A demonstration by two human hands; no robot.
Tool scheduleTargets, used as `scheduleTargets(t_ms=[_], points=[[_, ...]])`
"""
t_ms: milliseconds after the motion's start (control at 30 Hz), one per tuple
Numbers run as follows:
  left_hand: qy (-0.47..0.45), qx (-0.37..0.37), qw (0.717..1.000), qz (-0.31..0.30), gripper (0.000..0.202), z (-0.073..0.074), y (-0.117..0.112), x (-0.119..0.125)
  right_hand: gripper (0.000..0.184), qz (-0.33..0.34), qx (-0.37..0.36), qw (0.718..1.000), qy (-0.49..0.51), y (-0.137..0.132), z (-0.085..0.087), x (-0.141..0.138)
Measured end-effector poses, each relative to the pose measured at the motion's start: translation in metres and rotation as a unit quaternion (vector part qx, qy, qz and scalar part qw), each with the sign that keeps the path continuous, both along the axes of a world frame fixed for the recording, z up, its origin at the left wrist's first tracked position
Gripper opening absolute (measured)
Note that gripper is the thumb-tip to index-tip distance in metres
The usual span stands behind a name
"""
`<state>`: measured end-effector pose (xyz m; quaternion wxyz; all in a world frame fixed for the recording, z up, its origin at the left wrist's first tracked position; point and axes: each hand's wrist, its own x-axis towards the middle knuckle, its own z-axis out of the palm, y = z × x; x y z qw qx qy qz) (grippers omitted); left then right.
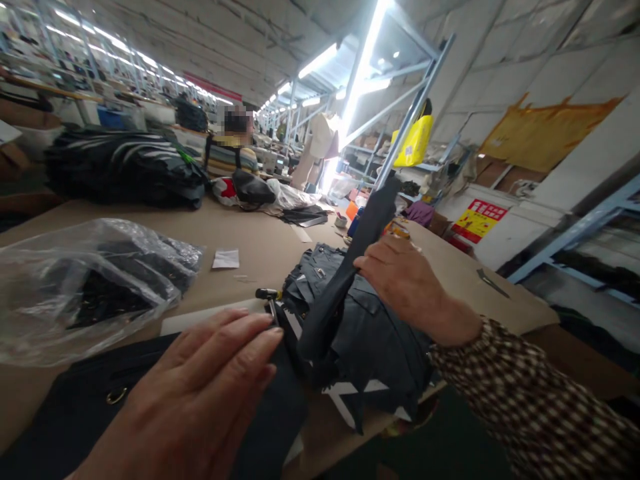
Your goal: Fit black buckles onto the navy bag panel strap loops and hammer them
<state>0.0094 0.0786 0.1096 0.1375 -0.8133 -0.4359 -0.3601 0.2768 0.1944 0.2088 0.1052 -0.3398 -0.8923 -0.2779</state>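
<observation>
My right hand (pixel 405 283) is raised above a pile of cut dark grey fabric pieces (pixel 370 327). Its fingers are closed on a long dark fabric strip (pixel 373 217), which stands up past the fist and bends down in a loop toward the pile. In the foreground, my left hand (pixel 210 387) is stretched out with its fingers side by side, over a dark fabric panel (pixel 90 387) bearing a brass-coloured ring (pixel 117 396). Just beyond its fingertips lies a small hammer (pixel 269 293), partly hidden. The left thumb is mostly tucked below the fingers.
A clear plastic bag (pixel 145 253) of dark pieces lies at left, near a small white paper (pixel 226 259). Behind it is a big stack of dark fabric (pixel 125 167). Scissors (pixel 493 283) lie on the table's right side. A person (pixel 231 157) sits farther back.
</observation>
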Motion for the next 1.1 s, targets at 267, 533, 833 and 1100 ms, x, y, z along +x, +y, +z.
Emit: scheduleTargets(t_ms=[267, 533, 833, 1100], points=[[0.122, -0.019, 0.984, 0.126, 0.033, 0.045, -0.035, -0.011, 0.020, 0.155, -0.275, 0.946, 0.078, -0.049, -0.016, -0.085], [0.017, -0.275, 0.960, 0.049, 0.024, 0.031, -0.043, -0.044, 0.017, 0.226, -0.405, 0.870, 0.167, -0.056, -0.052, -0.105], [-0.003, -0.444, 0.892, 0.086, 0.018, 0.014, -0.049, -0.067, 0.028, 0.135, -0.501, 0.851, 0.078, -0.064, -0.097, -0.067], [-0.008, -0.520, 0.850, 0.084, 0.020, -0.020, -0.003, -0.105, 0.031, 0.019, -0.602, 0.794, 0.083, -0.010, -0.130, -0.081]])
